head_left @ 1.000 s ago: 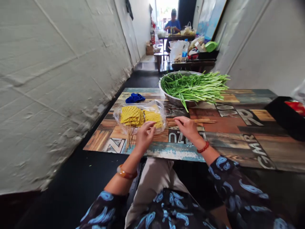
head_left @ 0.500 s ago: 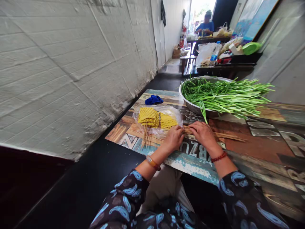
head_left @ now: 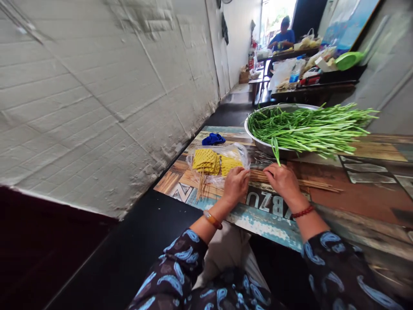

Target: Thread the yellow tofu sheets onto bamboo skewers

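Bundled thin bamboo skewers (head_left: 318,185) lie across the table, passing behind my right hand toward my left. My left hand (head_left: 236,185) is closed, fingers curled together, at the right end of a clear plastic bag (head_left: 240,150). What it pinches is hidden. My right hand (head_left: 284,183) has thumb and fingers pressed together over the skewers; whether one is in them I cannot make out. On the bag sit two stacks of yellow slices with slit patterns, a left stack (head_left: 205,160) and a right stack (head_left: 230,163). Several skewers (head_left: 200,185) stick out from the left stack toward me.
Beyond my right hand stands a metal basin (head_left: 254,140) heaped with long green stalks (head_left: 309,129), overhanging its right side. A blue cloth (head_left: 213,139) lies behind the bag. Farther back, another table holds a water bottle (head_left: 294,74) and bags; a person (head_left: 283,38) sits beyond.
The whole scene has shifted slightly to the right as my head turned. My hands stay low at the skewers, the gap between them a little wider.
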{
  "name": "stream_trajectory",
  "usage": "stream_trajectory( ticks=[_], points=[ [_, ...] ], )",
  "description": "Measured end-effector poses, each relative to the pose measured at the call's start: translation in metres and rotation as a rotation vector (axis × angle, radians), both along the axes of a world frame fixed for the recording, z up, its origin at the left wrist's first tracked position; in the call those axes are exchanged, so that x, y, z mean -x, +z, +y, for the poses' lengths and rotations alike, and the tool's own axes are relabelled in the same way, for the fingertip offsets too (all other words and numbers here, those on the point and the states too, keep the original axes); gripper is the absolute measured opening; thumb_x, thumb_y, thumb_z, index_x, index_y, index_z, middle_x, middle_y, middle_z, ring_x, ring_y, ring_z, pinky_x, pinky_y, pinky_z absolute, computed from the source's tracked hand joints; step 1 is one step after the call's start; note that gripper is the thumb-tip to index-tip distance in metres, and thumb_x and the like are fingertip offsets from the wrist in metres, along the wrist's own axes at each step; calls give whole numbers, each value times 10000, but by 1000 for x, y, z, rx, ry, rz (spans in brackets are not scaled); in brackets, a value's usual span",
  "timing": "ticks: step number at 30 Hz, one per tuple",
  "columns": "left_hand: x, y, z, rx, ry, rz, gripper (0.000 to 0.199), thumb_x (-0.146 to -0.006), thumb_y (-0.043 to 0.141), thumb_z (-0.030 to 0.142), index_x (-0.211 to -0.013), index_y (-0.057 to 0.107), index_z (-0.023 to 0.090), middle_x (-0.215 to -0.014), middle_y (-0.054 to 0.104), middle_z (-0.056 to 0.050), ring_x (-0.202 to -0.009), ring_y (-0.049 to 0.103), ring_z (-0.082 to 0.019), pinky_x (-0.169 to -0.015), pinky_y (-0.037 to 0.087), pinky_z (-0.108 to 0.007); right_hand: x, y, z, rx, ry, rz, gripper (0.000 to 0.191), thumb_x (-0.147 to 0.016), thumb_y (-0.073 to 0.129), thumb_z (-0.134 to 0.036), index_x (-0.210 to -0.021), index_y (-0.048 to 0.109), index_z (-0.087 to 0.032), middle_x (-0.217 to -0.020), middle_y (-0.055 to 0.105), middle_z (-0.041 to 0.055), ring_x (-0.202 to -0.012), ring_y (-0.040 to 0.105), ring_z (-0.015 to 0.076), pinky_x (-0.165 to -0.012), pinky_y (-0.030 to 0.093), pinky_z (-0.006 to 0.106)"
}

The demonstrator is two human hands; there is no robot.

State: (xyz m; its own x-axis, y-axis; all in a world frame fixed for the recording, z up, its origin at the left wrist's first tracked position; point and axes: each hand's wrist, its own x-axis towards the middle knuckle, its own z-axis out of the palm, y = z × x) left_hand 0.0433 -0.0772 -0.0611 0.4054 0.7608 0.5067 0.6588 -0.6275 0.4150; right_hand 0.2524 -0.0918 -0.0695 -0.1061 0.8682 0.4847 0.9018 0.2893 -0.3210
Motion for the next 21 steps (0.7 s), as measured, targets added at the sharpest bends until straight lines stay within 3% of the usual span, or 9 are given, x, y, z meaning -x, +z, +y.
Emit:
stream_trajectory(
  ticks=[5, 9, 15, 18, 21],
  points=[
    [-14, 22, 13, -53, 70, 155, 278, -924, 538, 245, -1136, 716, 223, -1117, 654, -105, -1016, 554, -256, -921, 445, -425, 4, 6, 0, 1, 19, 86, 210, -940, 509, -191, -910, 717, -185, -927, 720, 96, -883, 634, 235, -798, 440, 327],
    [-22, 32, 13, -82, 84, 249, 194, -909, 572, 268, -914, 765, 248, -1159, 656, -88, -1087, 525, -278, -921, 425, -441, 8, 7, 0, 20, 23, 93, 178, -938, 504, -170, -890, 675, -179, -941, 707, 111, -899, 619, 246, -788, 414, 339],
    [-25, 40, 11, -72, 36, 269, 129, -865, 646, 257, -796, 753, 234, -1272, 625, -91, -1273, 443, -312, -1087, 309, -504, 11, 8, -1, 28, 87, 95, 149, -947, 516, -177, -885, 651, -188, -975, 697, 108, -943, 598, 255, -776, 382, 346],
    [-23, 39, 14, -48, 33, 254, 76, -839, 691, 266, -805, 752, 238, -1334, 600, -76, -1353, 393, -315, -1149, 247, -510, 11, 9, -1, 24, 116, 94, 152, -956, 513, -177, -893, 651, -185, -976, 692, 109, -953, 591, 251, -800, 381, 346],
    [-20, 36, 18, -28, 85, 234, 105, -826, 720, 322, -871, 764, 239, -1394, 565, -100, -1370, 395, -327, -1147, 262, -517, 11, 9, -1, 22, 131, 93, 158, -968, 510, -196, -901, 652, -186, -976, 690, 106, -956, 588, 251, -809, 380, 346]
  ],
)
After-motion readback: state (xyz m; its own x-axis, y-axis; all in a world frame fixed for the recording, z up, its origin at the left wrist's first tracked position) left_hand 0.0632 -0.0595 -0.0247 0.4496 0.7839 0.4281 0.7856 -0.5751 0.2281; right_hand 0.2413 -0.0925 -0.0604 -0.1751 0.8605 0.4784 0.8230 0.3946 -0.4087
